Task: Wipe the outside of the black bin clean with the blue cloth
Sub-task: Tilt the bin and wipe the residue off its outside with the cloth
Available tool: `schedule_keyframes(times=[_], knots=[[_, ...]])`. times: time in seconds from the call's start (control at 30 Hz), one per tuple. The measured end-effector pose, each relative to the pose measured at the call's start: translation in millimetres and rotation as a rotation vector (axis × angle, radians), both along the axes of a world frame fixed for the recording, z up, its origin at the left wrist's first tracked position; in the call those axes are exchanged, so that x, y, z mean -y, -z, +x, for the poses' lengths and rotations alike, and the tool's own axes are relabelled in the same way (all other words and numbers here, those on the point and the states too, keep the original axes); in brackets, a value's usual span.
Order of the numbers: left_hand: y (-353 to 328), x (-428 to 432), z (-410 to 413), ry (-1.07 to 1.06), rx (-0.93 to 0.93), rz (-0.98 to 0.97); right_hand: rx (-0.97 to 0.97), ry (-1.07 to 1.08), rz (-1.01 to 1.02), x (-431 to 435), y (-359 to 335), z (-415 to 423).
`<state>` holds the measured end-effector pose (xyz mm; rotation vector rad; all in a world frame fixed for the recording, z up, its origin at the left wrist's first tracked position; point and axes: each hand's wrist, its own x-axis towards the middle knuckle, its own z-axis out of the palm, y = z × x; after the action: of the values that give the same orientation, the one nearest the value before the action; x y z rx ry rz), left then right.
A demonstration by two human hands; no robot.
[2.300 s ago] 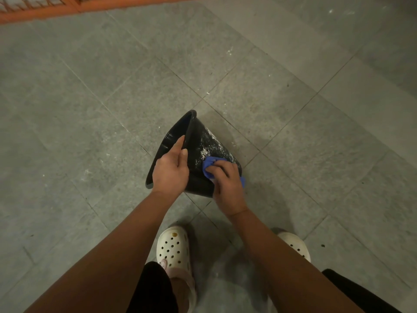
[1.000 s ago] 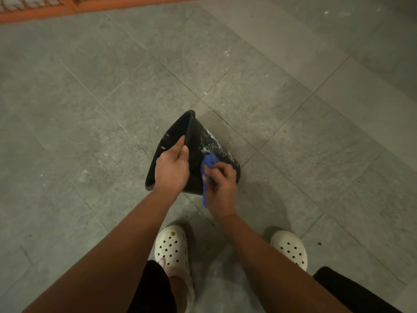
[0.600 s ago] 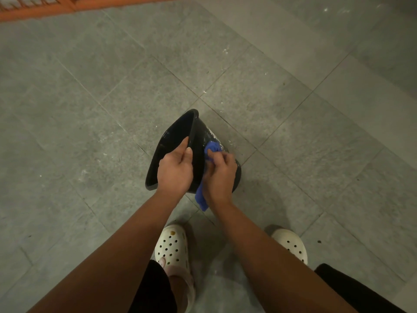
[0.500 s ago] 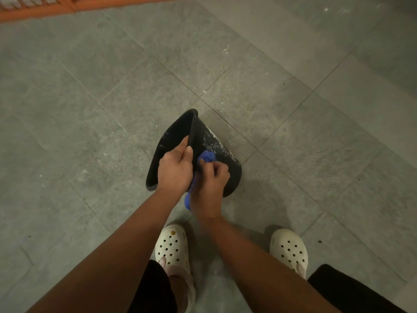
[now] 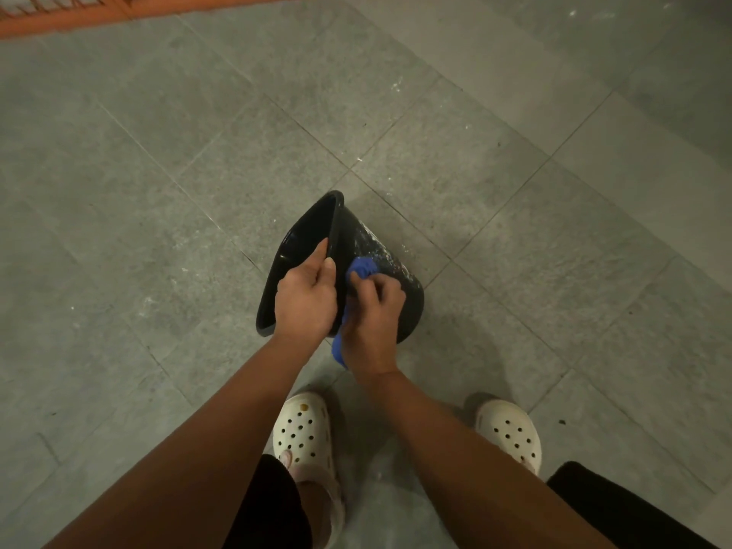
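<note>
The black bin (image 5: 400,279) is tipped on the grey floor with its mouth facing left and away from me. White streaks and specks mark its outer wall. My left hand (image 5: 307,297) grips the near rim, thumb on the outside and fingers curled inside. My right hand (image 5: 372,315) presses the bunched blue cloth (image 5: 362,268) against the bin's outer side just right of the rim. A tail of the cloth hangs down under my wrist.
Large grey floor tiles (image 5: 495,160) with pale specks stretch all around. My two white perforated clogs (image 5: 303,433) stand just behind the bin. An orange frame (image 5: 119,9) runs along the top left edge.
My right hand has slid the cloth from the bin's lower right side up and left towards the rim beside my left thumb. The left hand keeps its grip on the rim.
</note>
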<state>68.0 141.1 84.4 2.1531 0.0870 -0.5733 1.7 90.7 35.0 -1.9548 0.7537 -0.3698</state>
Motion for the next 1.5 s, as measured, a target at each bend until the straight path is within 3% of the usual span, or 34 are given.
schedule_keyframes(times=[0.13,0.33,0.47,0.7,0.8,1.03,1.23,1.27,1.5], knots=[[-1,-2,-1,0.052,0.007,0.009,0.014,-0.139,-0.041,26,3,18],[-9,-1,13,0.048,-0.07,0.0,-0.029,-0.157,-0.122,34,16,-2],[-9,-2,14,0.112,0.028,0.089,0.056,-0.134,-0.24,29,26,-23],[-7,0,11,0.276,0.072,0.206,-0.005,-0.077,-0.193,6,18,-25],[-9,1,4,0.323,0.131,0.27,0.054,-0.099,-0.145,5,9,-9],[-8,2,-3,0.273,0.151,0.273,-0.036,0.02,0.106,22,4,0],[-10,2,-3,0.297,0.164,0.276,0.015,-0.02,0.148,9,-4,3],[-10,3,-4,0.303,0.178,0.266,0.015,-0.002,0.069,15,-7,10],[-7,5,-6,0.276,0.185,0.248,-0.131,0.065,0.003,30,-1,8]])
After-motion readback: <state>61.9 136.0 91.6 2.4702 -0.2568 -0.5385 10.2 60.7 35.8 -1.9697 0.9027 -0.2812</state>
